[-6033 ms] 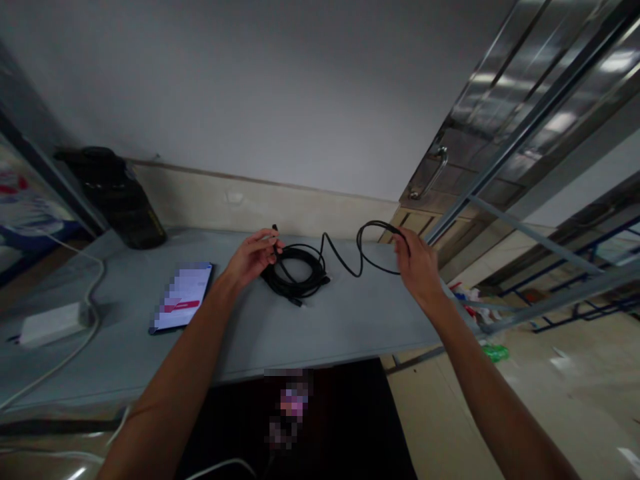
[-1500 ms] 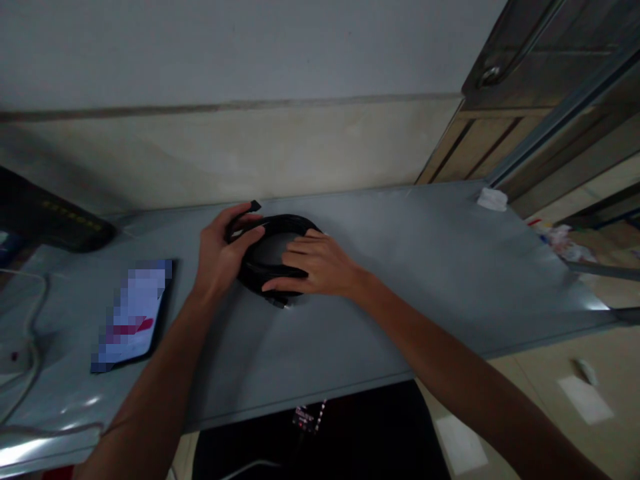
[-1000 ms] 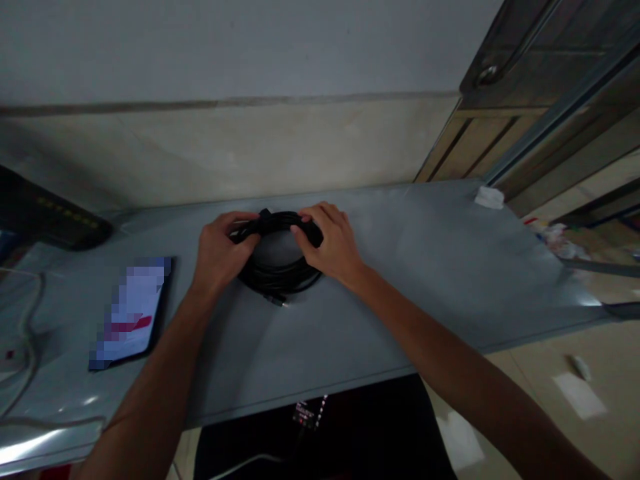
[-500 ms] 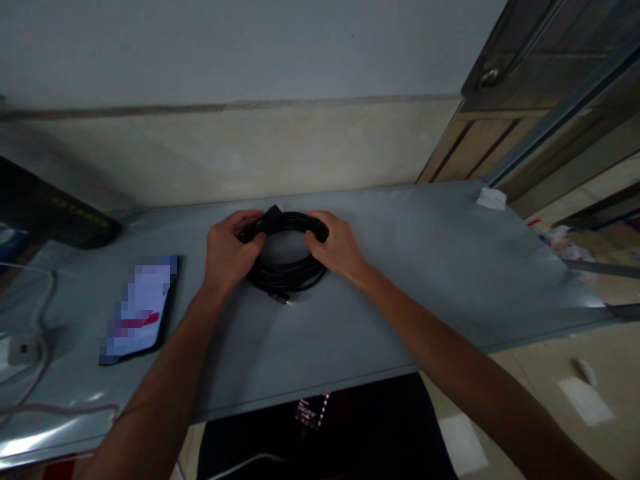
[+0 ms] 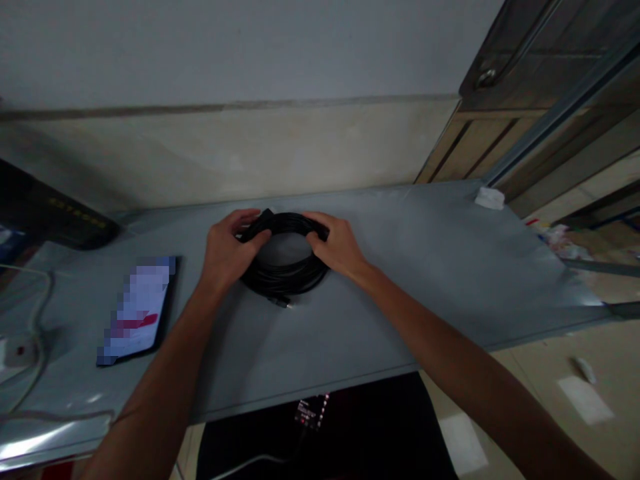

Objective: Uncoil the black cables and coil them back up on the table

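A black cable [image 5: 285,275] lies wound into a round coil on the grey table [image 5: 400,280], near its middle. My left hand [image 5: 227,250] grips the coil's left side, fingers wrapped over the strands near a plug end at the top. My right hand [image 5: 337,243] is closed on the coil's upper right side. A small metal connector pokes out from the coil's near edge.
A phone [image 5: 137,309] lies flat at the left. A white charging cord [image 5: 30,333] trails along the far left edge. A dark object [image 5: 50,210] stands at the back left. A white scrap [image 5: 489,197] sits at the far right corner. The floor drops off right.
Six seconds ago the cable's tail trailed loose to the right in my right hand; now it is all wound into the coil. Over the last second both hands stay gripping the coil's sides.
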Available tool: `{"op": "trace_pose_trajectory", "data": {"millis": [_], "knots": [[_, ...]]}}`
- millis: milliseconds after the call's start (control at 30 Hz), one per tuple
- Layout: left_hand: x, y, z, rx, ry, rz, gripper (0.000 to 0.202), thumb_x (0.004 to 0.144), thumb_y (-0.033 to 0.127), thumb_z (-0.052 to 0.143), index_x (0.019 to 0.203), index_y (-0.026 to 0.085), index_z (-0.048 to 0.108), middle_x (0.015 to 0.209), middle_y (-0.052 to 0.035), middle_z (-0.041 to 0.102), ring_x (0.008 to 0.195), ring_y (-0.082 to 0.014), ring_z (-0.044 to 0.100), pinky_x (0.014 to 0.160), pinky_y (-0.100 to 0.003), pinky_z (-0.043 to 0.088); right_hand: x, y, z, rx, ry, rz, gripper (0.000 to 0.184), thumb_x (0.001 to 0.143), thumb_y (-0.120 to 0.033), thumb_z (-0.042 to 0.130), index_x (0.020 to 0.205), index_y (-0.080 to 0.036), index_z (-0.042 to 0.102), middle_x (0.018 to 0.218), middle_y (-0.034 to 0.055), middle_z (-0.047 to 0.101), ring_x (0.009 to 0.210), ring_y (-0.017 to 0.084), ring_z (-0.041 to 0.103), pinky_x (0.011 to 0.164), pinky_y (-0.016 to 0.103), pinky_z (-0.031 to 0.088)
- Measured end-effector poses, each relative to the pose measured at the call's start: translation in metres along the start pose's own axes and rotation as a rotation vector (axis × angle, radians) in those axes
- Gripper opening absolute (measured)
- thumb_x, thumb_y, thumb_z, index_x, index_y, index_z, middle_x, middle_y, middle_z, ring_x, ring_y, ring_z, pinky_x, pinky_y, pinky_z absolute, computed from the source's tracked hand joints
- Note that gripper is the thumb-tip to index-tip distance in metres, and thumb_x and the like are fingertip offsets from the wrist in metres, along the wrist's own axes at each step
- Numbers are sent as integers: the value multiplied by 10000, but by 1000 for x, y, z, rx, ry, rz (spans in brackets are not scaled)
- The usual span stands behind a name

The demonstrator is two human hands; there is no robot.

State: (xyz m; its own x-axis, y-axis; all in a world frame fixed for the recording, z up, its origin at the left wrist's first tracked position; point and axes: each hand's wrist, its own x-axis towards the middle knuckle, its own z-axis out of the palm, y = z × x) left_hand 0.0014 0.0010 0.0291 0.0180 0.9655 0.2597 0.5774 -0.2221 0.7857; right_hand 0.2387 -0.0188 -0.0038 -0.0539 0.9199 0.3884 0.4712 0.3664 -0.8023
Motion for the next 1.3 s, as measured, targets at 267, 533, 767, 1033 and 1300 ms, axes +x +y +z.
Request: {"op": "trace_pose_trajectory", "data": {"millis": [267, 533, 767, 1033, 1300], "knots": [[1, -1, 0, -8, -43, 60, 438, 765, 215, 817, 1198, 281, 806, 1189, -60, 866, 1203, -366, 817, 1153, -547, 628, 0, 0, -1, -7, -6, 10, 459, 943, -91, 683, 1358, -223, 828, 1348, 66, 835, 1249, 250, 805, 1196, 431, 614], [0, 0, -1, -27, -19, 44, 492, 746, 217, 763, 1233, 258, 819, 1130, -67, 869, 1093, -347, 832, 1088, -525, 650, -1, 4, -1, -4, -7, -42, 440, 948, -126, 679, 1355, -227, 811, 1345, 66, 833, 1255, 253, 801, 1218, 460, 600], [3, -2, -5, 22, -81, -13, 572, 735, 273, 791, 1306, 238, 793, 1113, -88, 860, 1065, -354, 825, 1072, -543, 641, -1, 6, -2, -95, 19, -213, 406, 991, -206, 636, 1383, -206, 739, 1359, 108, 803, 1264, 255, 763, 1182, 449, 596], [5, -10, -3, -49, -89, 37, 460, 745, 276, 770, 1202, 232, 787, 1248, -102, 854, 1220, -363, 801, 1182, -546, 597, -26, -36, -2, -367, -174, -653, 678, 1000, -854, 665, 1117, -192, 751, 1126, 114, 798, 1037, 281, 739, 966, 458, 555], [6, -10, -1, -93, -58, 18, 417, 723, 222, 792, 1138, 255, 791, 1237, -92, 857, 1216, -360, 807, 1176, -561, 613, -32, -48, -6, -466, -449, -561, 867, 767, -1038, 724, 1002, -204, 753, 987, 100, 814, 904, 284, 746, 873, 441, 512]]}}
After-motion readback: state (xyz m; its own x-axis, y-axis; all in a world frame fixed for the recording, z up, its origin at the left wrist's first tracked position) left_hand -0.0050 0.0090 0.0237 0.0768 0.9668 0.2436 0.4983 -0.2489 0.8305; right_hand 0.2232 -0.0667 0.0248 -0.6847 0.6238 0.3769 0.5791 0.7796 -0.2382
